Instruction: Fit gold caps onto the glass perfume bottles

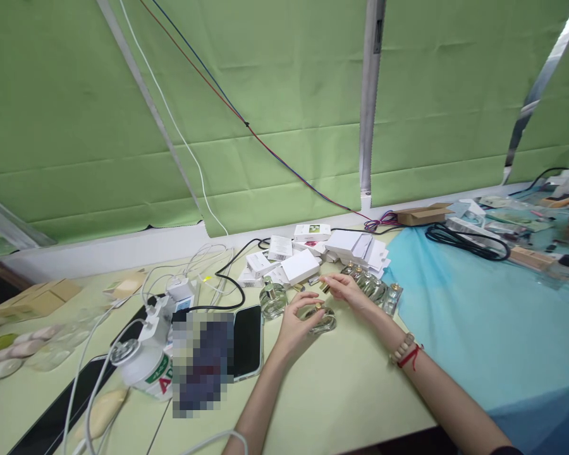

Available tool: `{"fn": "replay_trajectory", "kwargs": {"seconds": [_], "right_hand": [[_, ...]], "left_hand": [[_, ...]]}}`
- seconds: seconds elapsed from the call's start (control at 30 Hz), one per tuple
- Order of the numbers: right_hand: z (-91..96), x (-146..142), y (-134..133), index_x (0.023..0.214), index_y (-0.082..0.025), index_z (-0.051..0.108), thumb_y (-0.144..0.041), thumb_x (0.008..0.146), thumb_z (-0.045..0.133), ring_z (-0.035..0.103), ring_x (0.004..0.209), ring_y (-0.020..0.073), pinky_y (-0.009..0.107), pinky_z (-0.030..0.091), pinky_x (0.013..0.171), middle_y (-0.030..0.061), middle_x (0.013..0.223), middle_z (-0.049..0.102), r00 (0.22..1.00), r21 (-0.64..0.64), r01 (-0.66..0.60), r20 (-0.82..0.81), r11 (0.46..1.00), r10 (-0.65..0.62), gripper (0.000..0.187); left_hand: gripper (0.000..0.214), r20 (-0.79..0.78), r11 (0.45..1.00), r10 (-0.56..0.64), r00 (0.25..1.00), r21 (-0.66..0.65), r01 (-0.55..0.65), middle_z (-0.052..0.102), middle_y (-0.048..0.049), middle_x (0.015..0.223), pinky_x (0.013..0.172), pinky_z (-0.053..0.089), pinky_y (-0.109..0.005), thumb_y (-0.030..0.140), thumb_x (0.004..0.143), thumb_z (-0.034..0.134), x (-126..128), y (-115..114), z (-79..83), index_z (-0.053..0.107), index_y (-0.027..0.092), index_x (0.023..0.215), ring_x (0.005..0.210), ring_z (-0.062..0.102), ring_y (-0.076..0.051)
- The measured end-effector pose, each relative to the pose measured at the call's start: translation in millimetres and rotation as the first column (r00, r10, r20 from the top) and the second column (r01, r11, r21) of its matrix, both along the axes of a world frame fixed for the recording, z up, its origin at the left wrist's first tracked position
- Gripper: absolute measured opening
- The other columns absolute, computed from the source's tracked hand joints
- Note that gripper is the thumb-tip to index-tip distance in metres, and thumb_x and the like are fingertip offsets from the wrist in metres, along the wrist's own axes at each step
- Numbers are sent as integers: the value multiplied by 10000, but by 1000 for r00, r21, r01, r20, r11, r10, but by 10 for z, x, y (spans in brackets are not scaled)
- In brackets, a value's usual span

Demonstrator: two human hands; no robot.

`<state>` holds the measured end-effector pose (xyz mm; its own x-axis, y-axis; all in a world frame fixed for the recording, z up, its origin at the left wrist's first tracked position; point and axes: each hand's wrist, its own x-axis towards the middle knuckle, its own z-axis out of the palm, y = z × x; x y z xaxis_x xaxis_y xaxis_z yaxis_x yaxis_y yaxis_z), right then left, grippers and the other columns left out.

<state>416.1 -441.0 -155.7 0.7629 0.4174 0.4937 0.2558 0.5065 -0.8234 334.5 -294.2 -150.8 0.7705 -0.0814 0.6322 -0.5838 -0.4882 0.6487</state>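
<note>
My left hand (296, 323) curls around a round clear glass bottle (323, 320) that lies on the pale green table (341, 392). My right hand (345, 289) reaches over the same bottle, fingers pinched at its gold cap. A second round glass bottle (273, 299) stands just left of my left hand. Several more small glass bottles (377, 289) stand in a row right behind my right hand. My right wrist wears a bead bracelet and a red string (406, 351).
White small boxes (308, 258) lie scattered behind the bottles. A black phone (247, 341) lies left of my left hand, beside chargers and tangled cables (180, 297). A white bottle (145, 366) stands at the left. A blue cloth (478, 328) covers the table's right part.
</note>
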Motion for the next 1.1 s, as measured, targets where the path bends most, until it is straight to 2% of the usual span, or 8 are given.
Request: {"fn": "replay_trajectory", "kwargs": {"seconds": [0.23,0.37,0.5,0.67,0.77,0.9,1.0,1.1], "right_hand": [[47,-114,-33,832,-159,719,-469,624,710,384,558,85,224,271,511,27,654,560,978,-80,62,206,995,-44,374],[36,-139,-31,878,-173,726,-444,661,702,463,658,130,244,336,570,65,779,616,953,-118,73,301,990,-34,348],[11,-139,-10,940,-175,726,-446,700,671,395,596,113,235,285,521,49,706,562,906,-207,135,422,969,-36,367],[-11,-136,18,893,-146,737,-426,722,644,316,540,90,227,236,495,8,581,417,846,-252,217,530,943,-53,341],[-15,-129,32,730,-141,717,-383,733,627,306,537,89,229,223,498,2,557,379,809,-269,280,583,922,-75,259],[-3,-116,65,566,-136,594,-287,715,617,288,536,83,225,196,500,-12,527,334,769,-341,333,638,879,-44,213],[-3,-96,77,540,-134,539,-283,718,607,260,531,78,227,172,496,-19,518,306,776,-373,328,630,868,-22,242],[-26,-78,72,552,-133,533,-326,725,620,272,536,80,227,185,504,-18,526,320,792,-352,302,610,886,-27,273]], "left_hand": [[146,23,1000,-7,1000,-4,7,604,-103,1025,933,427,-360,283,695,682,14,5,-14,694,173,791,1009,565,-210],[194,1,1000,-2,1000,22,2,611,-92,1034,968,399,-378,246,699,675,-18,-12,11,689,187,884,1048,547,-213],[318,-80,998,-15,997,60,20,588,-99,1125,977,393,-389,200,668,684,-42,-55,2,666,184,986,1087,531,-234],[453,-106,998,-38,994,49,43,588,-104,1119,928,431,-363,172,650,675,13,-73,-116,604,165,1097,1043,555,-230],[436,-117,996,-28,993,84,38,593,-87,1091,892,440,-330,183,655,659,42,-58,-162,605,165,1087,1011,562,-217],[398,-142,993,1,990,117,16,605,-80,1019,803,455,-296,175,651,645,20,-64,-141,610,143,1046,929,572,-207],[378,-136,993,2,991,120,15,604,-71,1010,797,448,-287,162,651,641,-11,-89,-112,606,143,1026,924,565,-201],[350,-114,988,37,993,152,-19,606,-69,995,790,440,-290,175,643,656,-7,-93,-113,617,144,990,906,564,-201]]}}
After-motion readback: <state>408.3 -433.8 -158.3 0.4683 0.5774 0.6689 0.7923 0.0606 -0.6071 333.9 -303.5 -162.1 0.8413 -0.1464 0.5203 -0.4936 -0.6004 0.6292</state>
